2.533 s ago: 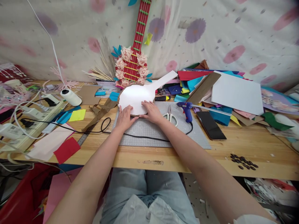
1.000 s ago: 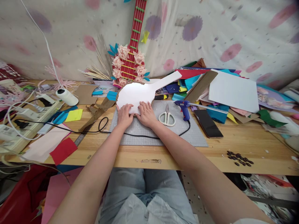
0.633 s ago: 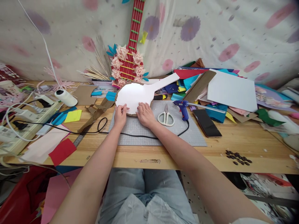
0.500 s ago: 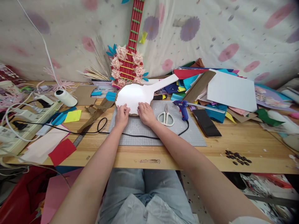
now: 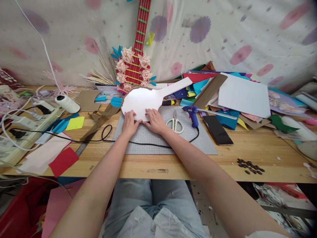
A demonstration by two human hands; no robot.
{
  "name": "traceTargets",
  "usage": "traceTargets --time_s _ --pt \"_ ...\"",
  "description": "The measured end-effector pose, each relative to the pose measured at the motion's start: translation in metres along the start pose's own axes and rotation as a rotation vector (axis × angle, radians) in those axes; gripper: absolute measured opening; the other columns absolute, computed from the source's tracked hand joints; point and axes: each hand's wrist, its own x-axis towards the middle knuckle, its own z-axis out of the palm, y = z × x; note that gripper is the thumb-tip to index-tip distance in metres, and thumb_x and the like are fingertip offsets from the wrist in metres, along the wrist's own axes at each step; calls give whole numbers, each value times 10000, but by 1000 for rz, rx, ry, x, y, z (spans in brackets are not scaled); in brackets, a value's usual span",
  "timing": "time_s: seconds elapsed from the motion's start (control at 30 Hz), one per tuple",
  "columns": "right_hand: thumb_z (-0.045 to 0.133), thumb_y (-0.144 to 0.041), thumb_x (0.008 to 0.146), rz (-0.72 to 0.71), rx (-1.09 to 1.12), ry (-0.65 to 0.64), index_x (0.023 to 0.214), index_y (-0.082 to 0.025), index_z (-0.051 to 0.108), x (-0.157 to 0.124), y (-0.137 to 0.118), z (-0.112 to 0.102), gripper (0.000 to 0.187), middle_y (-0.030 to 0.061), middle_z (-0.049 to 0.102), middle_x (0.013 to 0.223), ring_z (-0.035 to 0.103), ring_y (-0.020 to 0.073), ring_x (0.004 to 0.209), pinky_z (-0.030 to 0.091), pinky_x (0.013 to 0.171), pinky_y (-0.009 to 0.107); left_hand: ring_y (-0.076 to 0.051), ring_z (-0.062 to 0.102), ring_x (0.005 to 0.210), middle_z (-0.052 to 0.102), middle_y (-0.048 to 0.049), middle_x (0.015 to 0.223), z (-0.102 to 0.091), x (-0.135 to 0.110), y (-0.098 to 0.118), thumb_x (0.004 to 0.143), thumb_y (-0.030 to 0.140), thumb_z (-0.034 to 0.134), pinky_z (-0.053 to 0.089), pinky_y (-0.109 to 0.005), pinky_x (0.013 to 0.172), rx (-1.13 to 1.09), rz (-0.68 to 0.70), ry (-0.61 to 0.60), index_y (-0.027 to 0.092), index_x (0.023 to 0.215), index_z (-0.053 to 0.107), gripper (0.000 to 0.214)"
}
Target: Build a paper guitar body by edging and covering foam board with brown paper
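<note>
A white guitar-shaped board (image 5: 141, 100) with a brown paper edge lies over the grey cutting mat (image 5: 146, 145), its neck pointing up to the right. My left hand (image 5: 129, 124) grips the near rim, fingers on the white face and thumb along the edge. Close beside it, my right hand (image 5: 155, 120) holds the same rim, fingers also on top. The two thumbs meet at the board's near edge. To the right of my hands lie white-handled scissors (image 5: 174, 125) and a blue hot glue gun (image 5: 192, 114) with a glue stick in its back.
A red flower-trimmed paper guitar (image 5: 135, 69) leans on the curtain. Its neighbours include a phone (image 5: 218, 130), dark oval pieces (image 5: 250, 166), a coloured paper pile (image 5: 198, 86) and a white board (image 5: 244, 96). A black cord (image 5: 146, 143) crosses before my hands; a power strip (image 5: 32, 132) stands left.
My thumbs have come together at the board's near edge, and my fingers lie flatter on its face. The whole view has shifted slightly; the board stays in place on the mat.
</note>
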Motion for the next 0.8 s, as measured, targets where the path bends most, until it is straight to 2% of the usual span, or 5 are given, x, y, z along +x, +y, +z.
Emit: traceTargets --time_s 0.23,0.4,0.53,0.63,0.8 --pt "516 -340 854 19 -94 7 1061 -102 548 -1 -6 4 317 163 528 1259 440 280 1168 279 1063 437 -246 441 1226 539 -81 1055 0 0 1 731 206 638 216 -496 1120 -6 10 -4 206 978 415 333" --pt "445 -226 879 58 -79 20 1039 -109 544 3 -10 3 221 150 564 1190 459 261 1113 304 1030 406 -235 433 1244 556 -95 1075 0 0 1 807 270 554 186 -489 1129 -14 10 9 192 994 425 241" --pt "337 -236 926 202 111 48 965 -161 540 8 -6 -1 220 101 617 1029 507 220 996 388 917 347 -216 472 1198 572 -99 1079 -1 2 2 869 274 437 240 -460 1110 -37 -12 16 200 941 465 106" --pt "276 -267 941 319 275 78 832 -205 517 9 -2 -6 272 56 624 895 535 190 894 418 819 313 -199 494 1166 592 -89 1058 -3 3 1 896 257 355 325 -423 1061 -71 -48 39 217 837 480 144" --pt "342 -358 906 408 460 132 708 -227 442 12 3 -14 258 16 603 757 542 163 783 418 734 286 -191 538 1110 621 -82 999 -8 9 -4 893 274 354 411 -376 965 -132 -159 58 222 772 461 169"
